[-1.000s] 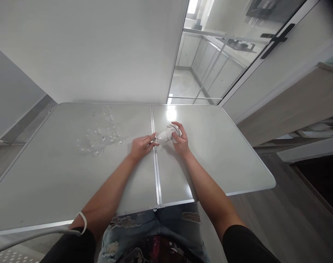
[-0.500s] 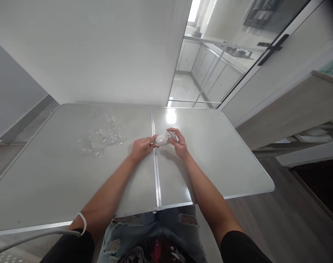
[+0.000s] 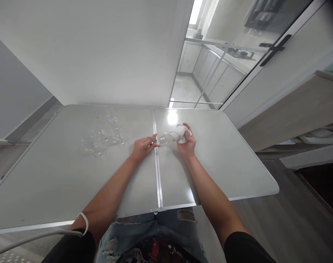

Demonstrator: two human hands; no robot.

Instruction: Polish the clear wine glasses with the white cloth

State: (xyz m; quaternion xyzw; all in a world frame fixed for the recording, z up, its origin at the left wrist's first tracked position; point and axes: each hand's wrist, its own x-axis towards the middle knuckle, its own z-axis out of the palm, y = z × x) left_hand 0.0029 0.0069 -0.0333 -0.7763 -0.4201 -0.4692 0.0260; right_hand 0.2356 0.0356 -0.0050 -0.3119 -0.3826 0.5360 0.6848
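Note:
A clear stemmed glass (image 3: pixel 163 137) lies sideways just above the grey table (image 3: pixel 59 182), over the middle seam. My left hand (image 3: pixel 142 147) pinches its stem end, fingers closed. My right hand (image 3: pixel 186 143) is closed around a white cloth (image 3: pixel 180 134) bunched at the mouth of the glass bowl. Both hands are near the table's centre.
Several other clear stemmed glasses (image 3: pixel 103 138) stand in a group on the table's left half. A white wall runs behind the table and a glass door (image 3: pixel 223 54) stands at the back right. Wooden shelving (image 3: pixel 306 109) is on the right, beyond the table edge.
My right hand with the cloth has slid right, out to the glass's mouth, so more of the bare bowl shows. The left hand has stayed in place on the stem.

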